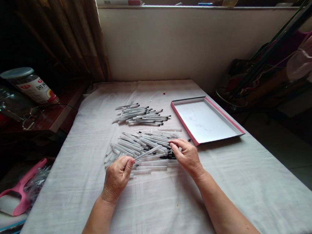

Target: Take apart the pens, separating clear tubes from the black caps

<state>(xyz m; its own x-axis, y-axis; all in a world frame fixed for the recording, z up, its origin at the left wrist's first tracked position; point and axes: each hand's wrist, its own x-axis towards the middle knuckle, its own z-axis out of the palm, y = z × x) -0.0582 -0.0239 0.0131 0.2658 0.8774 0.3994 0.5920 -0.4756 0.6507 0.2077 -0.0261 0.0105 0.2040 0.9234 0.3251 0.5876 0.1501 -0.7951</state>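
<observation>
A loose pile of clear pen barrels [142,144] lies in the middle of the white-clothed table [159,212]. My left hand [118,176] is closed in a pinch on one clear barrel [147,153] at the pile's near left edge. My right hand [186,155] has its fingers curled on the near right edge of the pile, touching the other end of the same barrel beside a black-tipped piece [168,156]. A second, neater heap of pens [142,115] lies farther back.
A shallow white tray with a pink rim [185,126] sits to the right of the pens. A side shelf at left carries a lidded jar [30,85] and glasses. A pink-handled tool [20,192] lies at lower left. Wall and window sill stand behind the table.
</observation>
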